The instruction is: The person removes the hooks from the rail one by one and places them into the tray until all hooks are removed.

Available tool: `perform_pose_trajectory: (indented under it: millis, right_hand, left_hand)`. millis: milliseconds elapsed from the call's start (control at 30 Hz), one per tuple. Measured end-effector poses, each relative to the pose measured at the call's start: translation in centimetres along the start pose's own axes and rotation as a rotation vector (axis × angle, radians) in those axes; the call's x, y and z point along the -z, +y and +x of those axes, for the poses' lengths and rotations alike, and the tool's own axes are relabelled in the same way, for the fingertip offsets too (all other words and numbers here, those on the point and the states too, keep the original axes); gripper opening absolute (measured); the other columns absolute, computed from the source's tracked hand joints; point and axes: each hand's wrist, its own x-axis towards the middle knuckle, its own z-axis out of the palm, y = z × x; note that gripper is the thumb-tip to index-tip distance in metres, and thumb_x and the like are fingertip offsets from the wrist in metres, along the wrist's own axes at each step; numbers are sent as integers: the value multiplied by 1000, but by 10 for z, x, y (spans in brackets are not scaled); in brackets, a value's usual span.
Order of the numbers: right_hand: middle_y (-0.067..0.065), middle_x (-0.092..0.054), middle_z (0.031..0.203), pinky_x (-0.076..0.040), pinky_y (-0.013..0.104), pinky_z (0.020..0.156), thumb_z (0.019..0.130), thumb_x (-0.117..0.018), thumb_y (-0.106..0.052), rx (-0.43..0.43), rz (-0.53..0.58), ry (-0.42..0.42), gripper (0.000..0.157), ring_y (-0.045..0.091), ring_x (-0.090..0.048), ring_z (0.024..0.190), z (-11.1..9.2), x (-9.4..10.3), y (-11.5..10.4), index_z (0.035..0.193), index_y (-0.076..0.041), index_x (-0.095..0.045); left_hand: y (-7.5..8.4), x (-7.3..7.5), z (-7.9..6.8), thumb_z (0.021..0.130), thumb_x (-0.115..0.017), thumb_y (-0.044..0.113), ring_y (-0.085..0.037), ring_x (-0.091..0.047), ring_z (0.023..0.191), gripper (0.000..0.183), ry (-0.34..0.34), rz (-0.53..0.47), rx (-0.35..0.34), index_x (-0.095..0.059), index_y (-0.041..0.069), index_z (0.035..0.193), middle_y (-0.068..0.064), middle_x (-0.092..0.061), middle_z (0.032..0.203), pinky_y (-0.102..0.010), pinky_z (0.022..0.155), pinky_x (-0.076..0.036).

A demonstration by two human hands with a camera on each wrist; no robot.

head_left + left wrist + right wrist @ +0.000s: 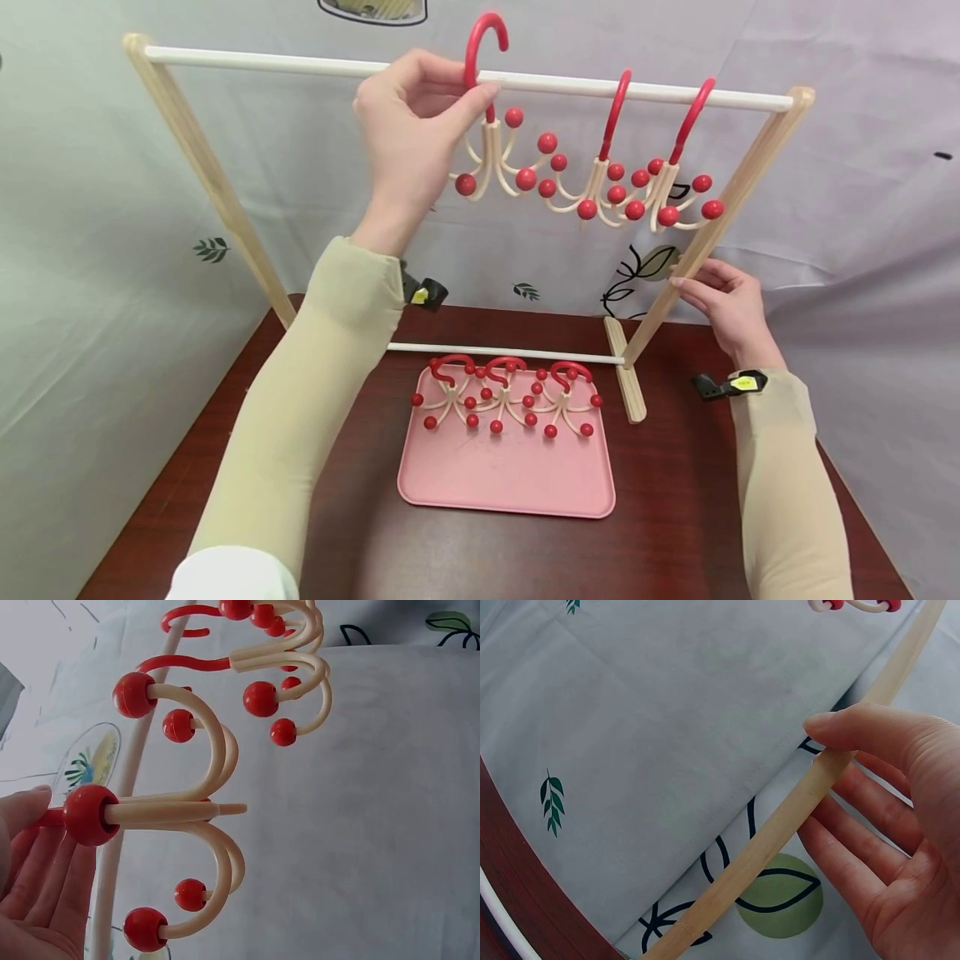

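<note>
My left hand (408, 125) pinches the red hook (486, 37) of a hanger with curved cream arms and red ball tips (90, 816). The hook's curve rises above the white rod (300, 65) of a wooden rack; whether it touches the rod I cannot tell. Two like hangers, one in the middle (600, 171) and one at the right (663, 187), hang from the rod by their hooks. Lower right, my right hand (731, 304) grips the rack's wooden post (686, 258), thumb in front and fingers behind in the right wrist view.
Three more hangers (504, 400) lie along the far edge of a pink tray (502, 475) on the dark red table (360, 533). A lower white bar (510, 355) and a wooden foot (630, 383) stand behind and beside it. Patterned white cloth (247, 167) hangs behind the rack.
</note>
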Motion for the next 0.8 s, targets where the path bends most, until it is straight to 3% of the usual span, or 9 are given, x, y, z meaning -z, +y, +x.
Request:
perform_pose_trajectory:
  millis: [233, 500, 800]
  right_hand:
    - [6, -76, 101, -58, 24, 80, 87, -74, 11, -6, -6, 4, 32, 15, -74, 91, 0, -1, -3, 115, -2, -75]
    - [6, -76, 101, -58, 24, 80, 86, -75, 12, -5, -3, 10, 35, 15, -74, 90, -2, -3, -4, 119, 2, -72]
    - [7, -76, 100, -59, 25, 79, 86, -74, 12, -8, 6, 7, 35, 16, -74, 90, -3, -3, -6, 119, 3, -72]
  left_hand:
    - [6, 23, -18, 83, -85, 6, -19, -73, 80, 14, 27, -27, -50, -75, 0, 90, -9, -75, 87, -31, 83, -58]
    - [0, 43, -50, 83, -85, 5, -18, -74, 81, 14, -2, 3, 9, -75, 0, 91, -9, -76, 89, -31, 82, -59]
    - [-32, 57, -83, 82, -87, 5, -19, -75, 82, 20, -76, 24, 59, -75, -2, 97, -8, -77, 92, -31, 78, -59]
